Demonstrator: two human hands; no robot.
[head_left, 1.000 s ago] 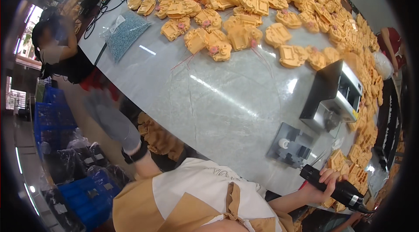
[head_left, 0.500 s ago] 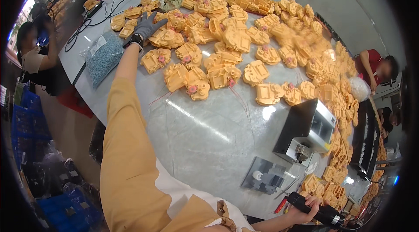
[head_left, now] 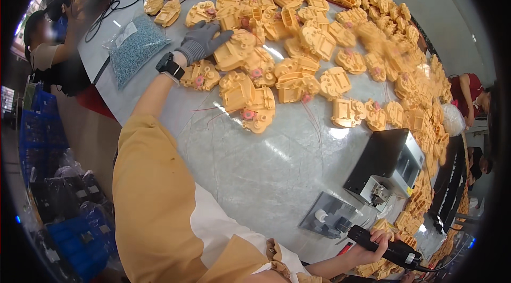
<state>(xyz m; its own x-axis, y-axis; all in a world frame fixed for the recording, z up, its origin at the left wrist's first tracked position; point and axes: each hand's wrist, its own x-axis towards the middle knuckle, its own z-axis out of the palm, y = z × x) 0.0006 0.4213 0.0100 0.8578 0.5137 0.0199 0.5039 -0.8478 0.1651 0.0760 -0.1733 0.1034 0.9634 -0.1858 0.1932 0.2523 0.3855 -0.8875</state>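
My left hand (head_left: pixel 201 42), in a grey glove, is at the left side of a heap of pale orange plastic housings. Its thumb lies over the edge of one housing (head_left: pixel 234 51), which sits tilted against its neighbours; the undersides of the fingers are hidden. Low on the right, my bare right hand (head_left: pixel 377 246) is wrapped around a black corded electric screwdriver (head_left: pixel 402 254). The front end of this tool points left, close to a grey block fixture (head_left: pixel 327 216) with a white round piece on it.
A clear bag of blue pellets (head_left: pixel 136 51) lies left of the heap. Beside the fixture stands a black and silver box-shaped machine (head_left: pixel 380 163). More housings (head_left: pixel 426 118) line the right edge. Thin red wires trail over the grey table (head_left: pixel 239 176). People sit at both sides.
The view has shifted, so the heap appears farther right. Beside my left hand, one housing has tipped up. The electric screwdriver's front end now appears nearer the grey fixture.
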